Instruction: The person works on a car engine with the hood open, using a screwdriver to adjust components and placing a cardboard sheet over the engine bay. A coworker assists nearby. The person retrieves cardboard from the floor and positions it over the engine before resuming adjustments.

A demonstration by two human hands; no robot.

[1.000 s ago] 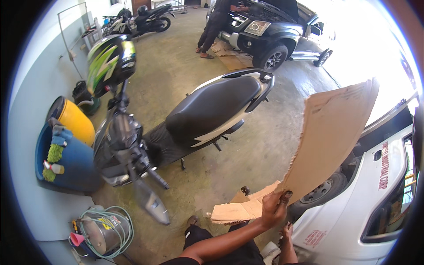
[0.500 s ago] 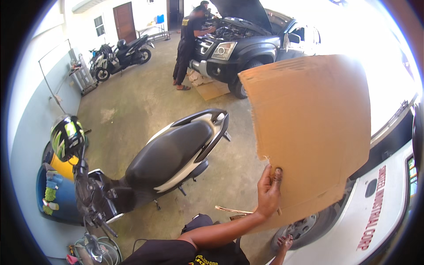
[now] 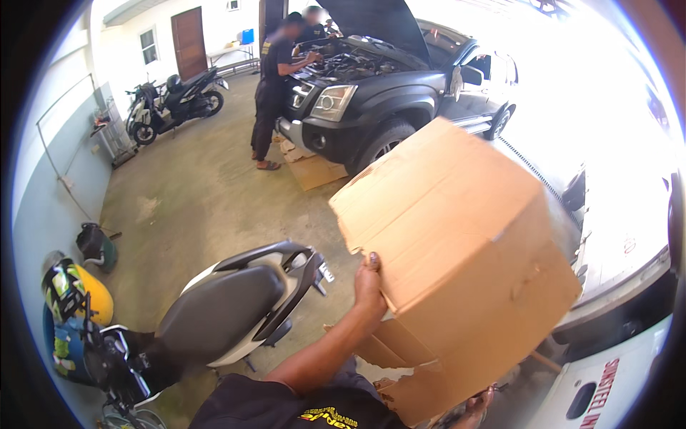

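A large sheet of brown cardboard (image 3: 457, 236), creased and with torn edges, slants up in front of me. My left hand (image 3: 369, 282) is closed on its left edge, with the thumb lying on the face. Low in the picture, my right hand (image 3: 479, 405) is beside the sheet's lower right edge, its fingers curled. A thin dark thing shows by those fingertips, but I cannot make out what it is. Part of that hand is hard to see against the wheel area behind it.
A parked scooter (image 3: 229, 300) stands close on my left, near a helmet (image 3: 64, 289) and a yellow container (image 3: 98, 297). Ahead, people (image 3: 275, 79) lean over a dark pickup (image 3: 400, 93) with its hood raised. A white vehicle (image 3: 607, 386) is at lower right.
The cardboard has swung left and tilted, now showing folds across it. My left hand has moved left and slightly up with it. My right hand has come closer to the sheet's lower edge.
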